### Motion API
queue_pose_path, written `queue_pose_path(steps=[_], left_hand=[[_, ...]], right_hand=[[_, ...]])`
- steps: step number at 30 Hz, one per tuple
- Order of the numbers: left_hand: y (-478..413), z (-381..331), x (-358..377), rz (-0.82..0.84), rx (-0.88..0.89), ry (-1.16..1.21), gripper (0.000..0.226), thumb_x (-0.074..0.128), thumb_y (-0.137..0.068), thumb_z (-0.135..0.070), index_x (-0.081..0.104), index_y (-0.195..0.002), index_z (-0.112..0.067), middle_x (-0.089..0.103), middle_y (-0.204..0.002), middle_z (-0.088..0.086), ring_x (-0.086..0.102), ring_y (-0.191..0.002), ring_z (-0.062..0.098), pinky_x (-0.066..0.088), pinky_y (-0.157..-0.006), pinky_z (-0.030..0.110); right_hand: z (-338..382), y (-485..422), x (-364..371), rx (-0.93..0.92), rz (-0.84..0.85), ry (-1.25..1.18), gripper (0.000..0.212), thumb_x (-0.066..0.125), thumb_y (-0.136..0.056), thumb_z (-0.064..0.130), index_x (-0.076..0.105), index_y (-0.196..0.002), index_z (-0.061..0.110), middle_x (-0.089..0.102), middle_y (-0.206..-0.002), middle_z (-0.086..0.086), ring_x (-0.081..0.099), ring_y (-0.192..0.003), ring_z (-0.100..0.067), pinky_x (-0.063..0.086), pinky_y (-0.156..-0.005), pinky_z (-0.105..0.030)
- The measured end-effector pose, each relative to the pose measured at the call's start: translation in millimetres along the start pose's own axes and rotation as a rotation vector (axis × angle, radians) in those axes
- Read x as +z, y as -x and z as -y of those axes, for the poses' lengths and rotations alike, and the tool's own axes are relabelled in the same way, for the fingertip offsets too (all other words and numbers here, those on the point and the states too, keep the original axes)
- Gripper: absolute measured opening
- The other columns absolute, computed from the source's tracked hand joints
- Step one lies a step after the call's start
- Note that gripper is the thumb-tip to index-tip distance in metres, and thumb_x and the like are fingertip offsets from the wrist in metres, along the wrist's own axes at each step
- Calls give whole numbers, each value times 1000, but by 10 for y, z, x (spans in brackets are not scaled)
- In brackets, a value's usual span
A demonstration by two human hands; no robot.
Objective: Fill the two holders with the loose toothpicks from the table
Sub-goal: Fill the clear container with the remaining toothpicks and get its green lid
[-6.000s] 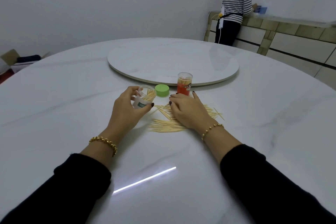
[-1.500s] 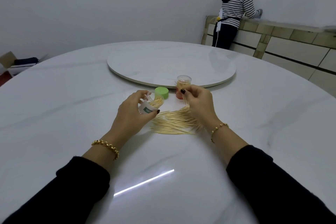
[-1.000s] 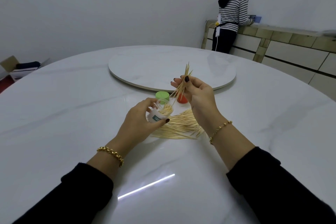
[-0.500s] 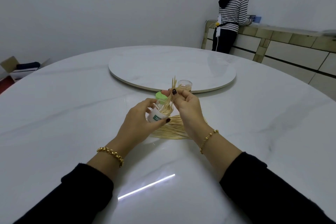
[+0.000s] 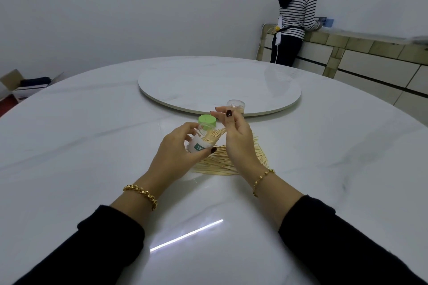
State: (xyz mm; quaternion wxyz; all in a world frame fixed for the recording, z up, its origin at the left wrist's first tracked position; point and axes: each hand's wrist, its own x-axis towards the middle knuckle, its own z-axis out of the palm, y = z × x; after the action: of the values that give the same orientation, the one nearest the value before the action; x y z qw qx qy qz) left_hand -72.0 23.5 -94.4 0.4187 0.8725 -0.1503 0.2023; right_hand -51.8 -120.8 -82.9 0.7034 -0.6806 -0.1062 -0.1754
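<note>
The left hand [image 5: 173,152] grips a clear round holder [image 5: 198,144], tilted, thin wooden toothpicks [image 5: 214,135] poking out; the right hand [image 5: 238,143] hangs slack-fingered at its mouth. The loose toothpicks [image 5: 220,163] fan across the glossy marble table [image 5: 92,146], second holder [image 5: 235,105] behind

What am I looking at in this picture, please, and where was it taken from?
No machine here: a person works with bare hands, and the single camera sits on their head, looking forward and down. The left hand grips a tilted clear plastic toothpick holder with a white label, wooden toothpicks poking from its mouth. The right hand hovers open beside those tips. A pile of loose wooden toothpicks lies under the hands on the round white marble table. Behind are a round green lid and a second clear holder, near the raised turntable.
</note>
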Motion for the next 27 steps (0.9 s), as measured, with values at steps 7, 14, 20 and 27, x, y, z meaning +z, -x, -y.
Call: queue_pose_path(steps=[7,14,20,27], left_hand=[[1,-16,4,-5,1,41,50,79,-72,-34,58,-116,-24,63,-107,-8,58,-94,8,44,-73,10],[17,7,5,-5,8,47,51,79,-72,-36,58,-116,-22,64,-107,-7,59,-95,11,49,-79,23],[-3,-2,-20,-13,6,42,53,79,-71,-38,58,-117,-21,63,-109,-7,58,-94,9,44,-73,11],[7,-9,0,-1,19,31,55,78,-72,-40,57,-119,-22,63,-110,-7,58,-94,8,43,-72,11]], right_hand=[[-78,74,27,-12,182,218,38,32,-104,27,50,-136,18,56,-133,5,48,-125,-3,38,-106,-26],[-46,93,-31,-80,227,309,55,32,-95,41,35,-146,21,43,-147,-1,35,-138,-14,32,-113,-42],[-11,180,-228,-176,257,419,50,31,-97,43,40,-142,23,47,-136,14,39,-130,-1,34,-110,-35],[-39,270,-400,-224,311,505,49,26,-98,44,54,-132,24,44,-146,7,30,-139,-3,26,-114,-47]])
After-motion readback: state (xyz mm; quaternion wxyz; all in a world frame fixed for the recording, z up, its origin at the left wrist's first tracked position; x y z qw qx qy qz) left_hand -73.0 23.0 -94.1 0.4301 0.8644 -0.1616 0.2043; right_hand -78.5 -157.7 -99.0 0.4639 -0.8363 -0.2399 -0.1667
